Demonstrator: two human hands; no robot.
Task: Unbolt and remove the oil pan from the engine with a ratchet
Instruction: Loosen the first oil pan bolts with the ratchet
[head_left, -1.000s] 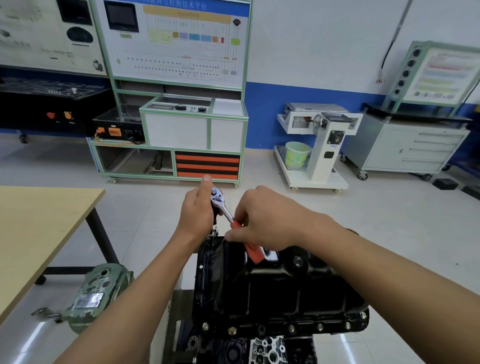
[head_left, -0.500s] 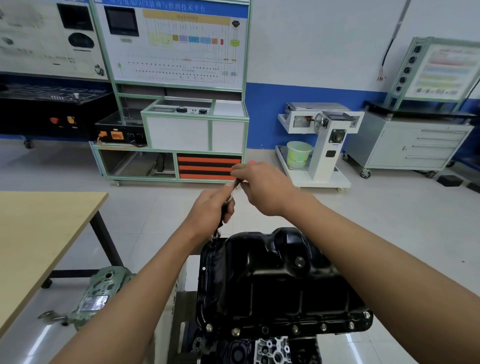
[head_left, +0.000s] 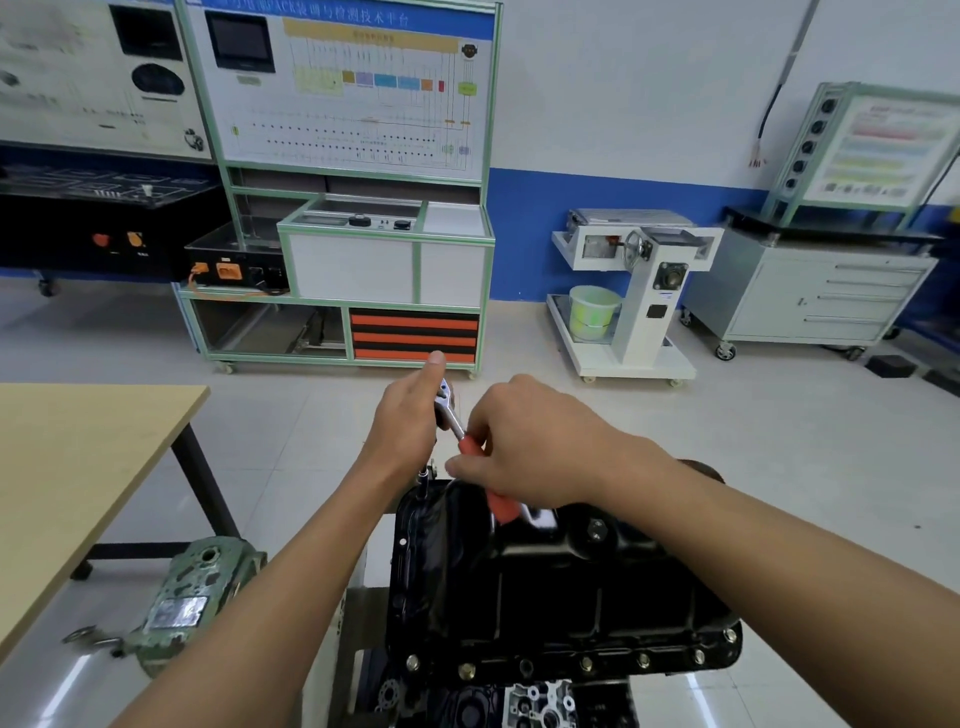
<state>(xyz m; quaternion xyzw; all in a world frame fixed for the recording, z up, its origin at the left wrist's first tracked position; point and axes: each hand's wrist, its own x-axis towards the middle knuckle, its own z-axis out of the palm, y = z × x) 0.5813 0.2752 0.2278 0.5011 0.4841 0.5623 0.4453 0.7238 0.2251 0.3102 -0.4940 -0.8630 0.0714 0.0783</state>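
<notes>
Just below both hands, the black oil pan (head_left: 545, 587) sits on the engine (head_left: 535, 701), its far-left corner under the ratchet (head_left: 451, 408). Our left hand (head_left: 408, 421) curls round the ratchet's head, thumb raised, while our right hand (head_left: 524, 447) grips the orange handle. We can barely make out the socket and bolt behind the left hand.

**Both hands on the ratchet**

The left forearm reaches up from the lower left, the right from the lower right, both bare. The left hand (head_left: 408, 423) curls round the head of the ratchet (head_left: 453, 413), thumb pointing straight up along it. The right hand (head_left: 530, 449), just beside the left, wraps its fingers round the handle, knuckles up and wrist bent slightly inward.
</notes>
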